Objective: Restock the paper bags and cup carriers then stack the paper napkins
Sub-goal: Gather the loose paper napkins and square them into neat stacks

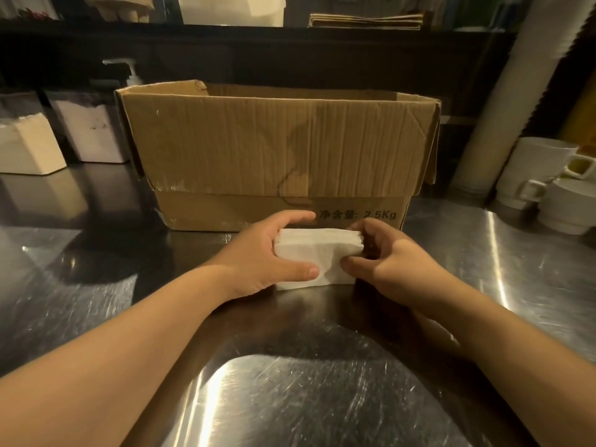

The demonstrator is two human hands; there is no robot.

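A thick stack of white paper napkins (317,253) rests on the steel counter (290,398), just in front of an open brown cardboard box (274,150). My left hand (261,253) clasps the stack's left side, thumb across the front and fingers over the back. My right hand (387,259) pinches the right side, thumb on the front face. On the high shelf at the back lie flat brown paper bags (366,21). What is inside the box is hidden.
White containers (29,146) and a pump bottle (130,72) stand at the back left. A tall sleeve of white cups (512,101) leans at the right, beside stacked white mugs (535,169) and bowls (571,204).
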